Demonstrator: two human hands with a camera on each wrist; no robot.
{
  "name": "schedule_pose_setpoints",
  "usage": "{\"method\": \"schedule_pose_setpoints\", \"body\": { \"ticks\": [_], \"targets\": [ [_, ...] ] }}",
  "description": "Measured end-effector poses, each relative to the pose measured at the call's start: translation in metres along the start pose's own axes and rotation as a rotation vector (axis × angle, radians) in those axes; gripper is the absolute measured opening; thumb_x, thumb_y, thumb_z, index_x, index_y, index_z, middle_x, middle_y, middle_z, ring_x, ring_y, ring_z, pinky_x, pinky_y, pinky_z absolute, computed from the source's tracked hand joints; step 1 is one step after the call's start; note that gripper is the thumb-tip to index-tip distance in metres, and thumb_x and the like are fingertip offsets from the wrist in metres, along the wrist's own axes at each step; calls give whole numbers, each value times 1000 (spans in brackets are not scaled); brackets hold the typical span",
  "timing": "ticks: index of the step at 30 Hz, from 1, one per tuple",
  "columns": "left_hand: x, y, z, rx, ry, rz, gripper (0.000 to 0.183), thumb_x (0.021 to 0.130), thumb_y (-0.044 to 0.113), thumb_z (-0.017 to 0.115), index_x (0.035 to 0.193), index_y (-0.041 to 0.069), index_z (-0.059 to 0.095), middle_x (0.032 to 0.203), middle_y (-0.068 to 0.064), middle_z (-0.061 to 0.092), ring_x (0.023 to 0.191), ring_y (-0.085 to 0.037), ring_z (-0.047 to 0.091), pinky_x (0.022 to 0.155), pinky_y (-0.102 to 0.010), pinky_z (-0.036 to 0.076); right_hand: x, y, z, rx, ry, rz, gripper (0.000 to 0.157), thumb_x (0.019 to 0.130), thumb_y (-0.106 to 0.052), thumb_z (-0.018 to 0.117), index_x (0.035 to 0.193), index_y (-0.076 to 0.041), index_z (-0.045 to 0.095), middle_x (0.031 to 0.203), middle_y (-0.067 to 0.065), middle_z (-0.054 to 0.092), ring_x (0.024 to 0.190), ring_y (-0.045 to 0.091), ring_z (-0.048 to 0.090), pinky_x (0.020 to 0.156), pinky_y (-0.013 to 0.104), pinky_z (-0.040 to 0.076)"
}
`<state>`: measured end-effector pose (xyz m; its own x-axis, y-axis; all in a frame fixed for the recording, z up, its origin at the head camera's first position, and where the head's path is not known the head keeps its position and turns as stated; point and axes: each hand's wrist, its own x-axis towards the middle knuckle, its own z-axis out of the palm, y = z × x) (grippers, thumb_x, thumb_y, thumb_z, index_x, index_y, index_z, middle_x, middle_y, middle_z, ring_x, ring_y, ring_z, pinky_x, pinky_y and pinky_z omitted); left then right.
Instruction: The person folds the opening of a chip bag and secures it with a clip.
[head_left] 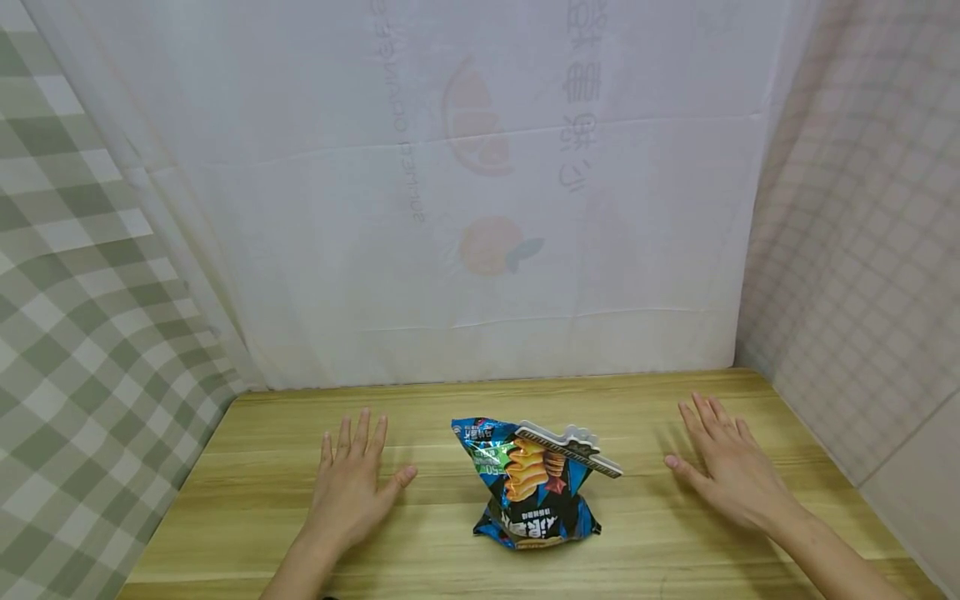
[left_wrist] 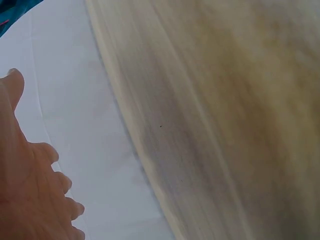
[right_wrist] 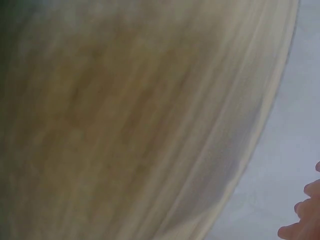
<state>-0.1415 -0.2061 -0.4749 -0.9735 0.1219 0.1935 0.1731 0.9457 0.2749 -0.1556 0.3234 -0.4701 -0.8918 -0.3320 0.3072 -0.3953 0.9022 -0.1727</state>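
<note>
A blue and black chip bag (head_left: 536, 500) stands at the middle of the wooden table, its printed lettering upside down in the head view. Along the bag's slanting top right edge runs a grey and black bag clip (head_left: 570, 448), its right end sticking out past the bag. To the left of the bag, my left hand (head_left: 354, 487) lies palm down with straight, spread fingers. My right hand (head_left: 731, 471) is likewise spread on the right side, farther from the bag. Neither hand holds anything. A blue corner of the bag (left_wrist: 15, 12) shows in the left wrist view.
The wooden table (head_left: 420, 408) ends at a white printed sheet (head_left: 315, 250) hanging behind it. A green and white checked cloth (head_left: 82, 333) hangs on the left. Pale gridded cloth (head_left: 847, 275) borders the right side.
</note>
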Motion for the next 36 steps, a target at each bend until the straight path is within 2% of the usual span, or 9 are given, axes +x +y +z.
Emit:
{"method": "schedule_pose_setpoints", "body": {
  "ticks": [24,26,28,29,32,34,36],
  "targets": [
    [-1,4,-8,7,-19,-3,90,98,63,61,164,7,34,170,-22,22,156,-49,12,123,-70,4,3,-2,-4,32,-38,31,84,105,-43,61,164,4,23,168,32,15,158,45,4,124,67,-1],
    [0,7,-9,14,-15,-3,91,98,65,61,164,7,34,170,-21,22,156,-49,13,123,-71,4,5,-6,-6,40,-35,39,84,105,-43,62,163,5,26,167,33,17,157,48,8,123,68,-3],
    [3,14,-12,11,17,12,89,99,65,59,163,8,36,169,-21,25,155,-49,17,122,-71,6,9,-15,-10,65,-31,55,81,105,-43,62,161,5,30,165,34,24,154,51,18,122,71,0],
    [6,21,-14,-2,51,29,87,99,64,59,162,7,39,168,-20,29,155,-48,22,122,-72,9,12,-22,-13,100,-31,60,79,105,-42,62,160,5,32,163,34,29,151,54,24,121,72,1],
    [18,52,-21,-125,225,180,71,102,51,64,154,4,51,159,-20,46,146,-44,43,120,-71,21,25,-57,-22,267,-7,56,65,105,-35,64,156,2,44,148,28,54,136,52,48,113,76,27],
    [27,76,-26,-217,340,327,56,101,36,68,145,2,59,148,-16,58,135,-38,55,117,-70,30,34,-82,-24,391,15,24,55,105,-28,67,151,-2,52,135,17,66,126,42,59,103,70,43],
    [33,97,-28,-283,404,459,45,98,26,70,137,3,65,137,-12,66,125,-32,61,114,-65,38,41,-105,-23,462,59,-19,48,101,-23,72,145,-6,60,123,3,71,116,28,65,91,60,54]
  ]
}}
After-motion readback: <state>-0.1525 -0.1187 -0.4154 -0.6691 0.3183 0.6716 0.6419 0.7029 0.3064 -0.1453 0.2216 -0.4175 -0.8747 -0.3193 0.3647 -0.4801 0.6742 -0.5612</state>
